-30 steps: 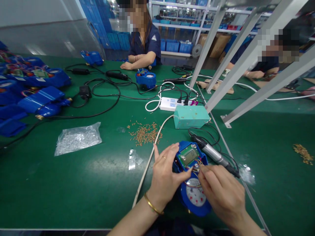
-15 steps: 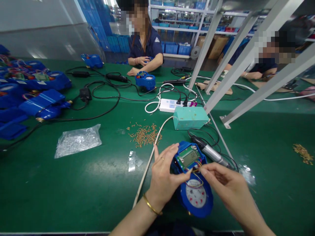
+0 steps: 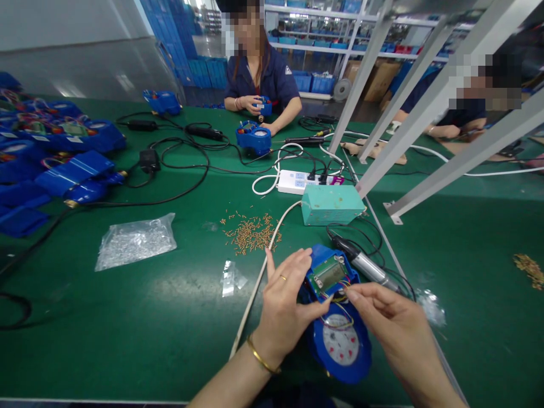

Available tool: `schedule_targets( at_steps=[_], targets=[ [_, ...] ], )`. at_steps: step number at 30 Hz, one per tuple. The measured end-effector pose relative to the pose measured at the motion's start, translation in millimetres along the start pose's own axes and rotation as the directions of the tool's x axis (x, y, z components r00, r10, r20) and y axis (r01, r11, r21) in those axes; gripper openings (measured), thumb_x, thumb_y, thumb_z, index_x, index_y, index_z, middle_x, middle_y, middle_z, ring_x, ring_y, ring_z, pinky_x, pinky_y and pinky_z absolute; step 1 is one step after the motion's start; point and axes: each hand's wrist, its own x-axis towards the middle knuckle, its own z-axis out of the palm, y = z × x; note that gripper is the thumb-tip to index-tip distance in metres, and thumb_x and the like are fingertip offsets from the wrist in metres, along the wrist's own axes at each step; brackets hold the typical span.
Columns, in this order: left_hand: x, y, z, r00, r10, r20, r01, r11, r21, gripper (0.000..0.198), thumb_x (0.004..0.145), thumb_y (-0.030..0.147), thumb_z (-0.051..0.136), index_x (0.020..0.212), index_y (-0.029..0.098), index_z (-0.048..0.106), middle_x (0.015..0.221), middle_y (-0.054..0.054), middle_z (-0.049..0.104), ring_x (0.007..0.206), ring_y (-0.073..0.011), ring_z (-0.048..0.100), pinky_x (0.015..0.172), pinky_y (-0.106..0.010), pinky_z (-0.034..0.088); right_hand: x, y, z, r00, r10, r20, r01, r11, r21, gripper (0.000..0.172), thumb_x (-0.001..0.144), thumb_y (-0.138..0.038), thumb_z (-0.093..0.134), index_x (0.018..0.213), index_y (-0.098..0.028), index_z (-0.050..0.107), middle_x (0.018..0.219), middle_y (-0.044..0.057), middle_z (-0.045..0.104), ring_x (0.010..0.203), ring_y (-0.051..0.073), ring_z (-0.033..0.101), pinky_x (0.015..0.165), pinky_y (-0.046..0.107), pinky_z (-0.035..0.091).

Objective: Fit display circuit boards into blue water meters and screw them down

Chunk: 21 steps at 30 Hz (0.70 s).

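A blue meter [image 3: 341, 339] with a round white dial lies near the table's front edge. Its upper housing holds a green circuit board with a display [image 3: 330, 275] and thin coloured wires [image 3: 340, 324]. My left hand [image 3: 284, 306] grips the housing from the left, thumb at the board's lower edge by the wires. From the right, my right hand [image 3: 389, 320] pinches at the wires below the display with thumb and forefinger. An electric screwdriver [image 3: 368, 266] lies behind my right hand.
Small brass screws [image 3: 250, 235] are heaped behind my left hand, beside a white cable. A clear bag [image 3: 136, 242] lies left. Behind are a turquoise box [image 3: 332, 205], power strip [image 3: 293, 182] and slanting metal legs [image 3: 397, 133]. Blue meters [image 3: 63, 133] crowd the far left. Two people sit opposite.
The display showed digits before and now looks blank. The view has shifted slightly. The person opposite now holds up a blue part. My hands keep nearly the same pose.
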Motion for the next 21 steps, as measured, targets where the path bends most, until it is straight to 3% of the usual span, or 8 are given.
schedule_targets(
  at_steps=[15, 21],
  targets=[
    [2.1, -0.4, -0.6, 0.999, 0.051, 0.008, -0.052, 0.999, 0.015, 0.068, 0.071, 0.021, 0.082, 0.130, 0.019, 0.049, 0.127, -0.015, 0.067, 0.119, -0.0283, 0.064, 0.121, -0.063, 0.009, -2.0, 3.1, 2.0, 0.999, 0.004, -0.048, -0.002, 0.999, 0.041, 0.029, 0.077, -0.045, 0.076, 0.085, -0.017, 0.076, 0.074, 0.007, 0.073, 0.063, 0.016, 0.066, 0.058, 0.020, 0.053],
    [0.8, -0.4, 0.2, 0.999, 0.032, -0.012, -0.032, 0.999, -0.012, 0.067, 0.071, 0.022, 0.082, 0.129, 0.019, 0.048, 0.126, -0.015, 0.068, 0.117, -0.0289, 0.065, 0.119, -0.067, 0.014, -3.3, 3.8, -0.1, 0.999, -0.043, -0.020, 0.042, 0.998, -0.045, 0.030, 0.081, -0.046, 0.071, 0.085, -0.016, 0.075, 0.062, 0.003, 0.066, 0.062, 0.019, 0.066, 0.056, 0.024, 0.054]
  ],
)
